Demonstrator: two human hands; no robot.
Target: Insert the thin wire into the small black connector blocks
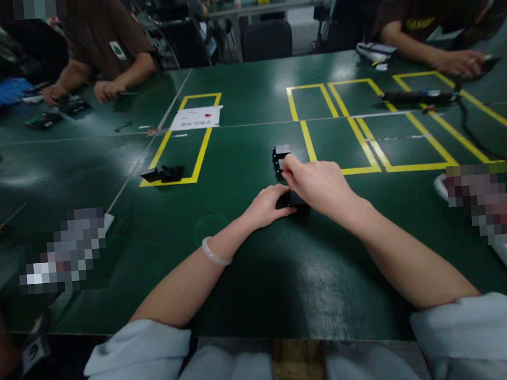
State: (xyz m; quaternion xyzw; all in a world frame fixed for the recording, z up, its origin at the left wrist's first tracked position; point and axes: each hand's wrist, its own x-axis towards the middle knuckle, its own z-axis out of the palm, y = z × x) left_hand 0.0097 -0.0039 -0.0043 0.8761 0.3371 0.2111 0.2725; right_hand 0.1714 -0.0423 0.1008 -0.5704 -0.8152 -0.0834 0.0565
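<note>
On the green table top [253,295], my left hand [267,206] grips the left side of a small black box-shaped part [299,201], thumb and fingers around it. Above the same part is my right hand [321,182], its fingers curled and pinched together; what the fingertips hold, if anything, is hidden. Just beyond my right fingertips sits another black part [282,151] with a pale grey top. My left wrist wears a pale bangle [214,253].
Yellow tape outlines [204,153] mark the table. A black part [164,173] lies at the left outline, near a white paper label [197,117]. A black cable [465,120] runs at right. Two people work across the table. Blurred-out items lie left and right.
</note>
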